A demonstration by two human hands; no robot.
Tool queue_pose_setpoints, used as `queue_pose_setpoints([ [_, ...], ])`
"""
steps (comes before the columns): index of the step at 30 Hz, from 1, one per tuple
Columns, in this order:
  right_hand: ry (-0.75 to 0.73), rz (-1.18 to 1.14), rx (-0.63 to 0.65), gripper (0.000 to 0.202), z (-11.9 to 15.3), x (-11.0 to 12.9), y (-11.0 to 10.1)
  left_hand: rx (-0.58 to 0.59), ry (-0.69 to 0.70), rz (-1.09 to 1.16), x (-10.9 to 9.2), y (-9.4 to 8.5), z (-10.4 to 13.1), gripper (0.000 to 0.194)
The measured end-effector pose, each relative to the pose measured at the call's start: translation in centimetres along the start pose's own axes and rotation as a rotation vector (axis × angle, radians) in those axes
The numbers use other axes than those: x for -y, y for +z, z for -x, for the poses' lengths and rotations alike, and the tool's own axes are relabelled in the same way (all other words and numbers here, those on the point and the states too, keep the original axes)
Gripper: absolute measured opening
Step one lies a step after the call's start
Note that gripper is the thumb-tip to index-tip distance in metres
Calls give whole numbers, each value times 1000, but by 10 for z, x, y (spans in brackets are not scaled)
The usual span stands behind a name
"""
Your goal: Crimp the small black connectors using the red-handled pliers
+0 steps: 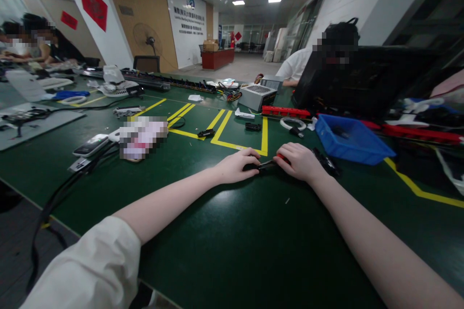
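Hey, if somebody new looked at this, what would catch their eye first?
Probably the left hand, holding a small black part, and the right hand, gripping a red-handled tool, near the middle. Next, the bright blue tray to their right and the yellow tape on the green table just beyond them.

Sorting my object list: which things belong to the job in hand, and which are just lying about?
In hand:
- red-handled tool, right hand
- small black part, left hand

Apparently lying about:
- blue tray
- white cable
- grey box
- red strip
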State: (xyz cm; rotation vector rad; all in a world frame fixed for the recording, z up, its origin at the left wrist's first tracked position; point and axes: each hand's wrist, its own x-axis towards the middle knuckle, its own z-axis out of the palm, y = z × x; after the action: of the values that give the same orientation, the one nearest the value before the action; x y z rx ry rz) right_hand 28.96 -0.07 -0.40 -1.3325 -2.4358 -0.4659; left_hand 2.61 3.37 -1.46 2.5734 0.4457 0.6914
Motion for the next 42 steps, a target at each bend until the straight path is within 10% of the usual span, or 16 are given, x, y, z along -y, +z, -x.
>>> queue_pose_setpoints([
  [42, -54, 29, -6, 32, 0, 0, 2, -14, 69, -2, 3, 0, 0, 20],
])
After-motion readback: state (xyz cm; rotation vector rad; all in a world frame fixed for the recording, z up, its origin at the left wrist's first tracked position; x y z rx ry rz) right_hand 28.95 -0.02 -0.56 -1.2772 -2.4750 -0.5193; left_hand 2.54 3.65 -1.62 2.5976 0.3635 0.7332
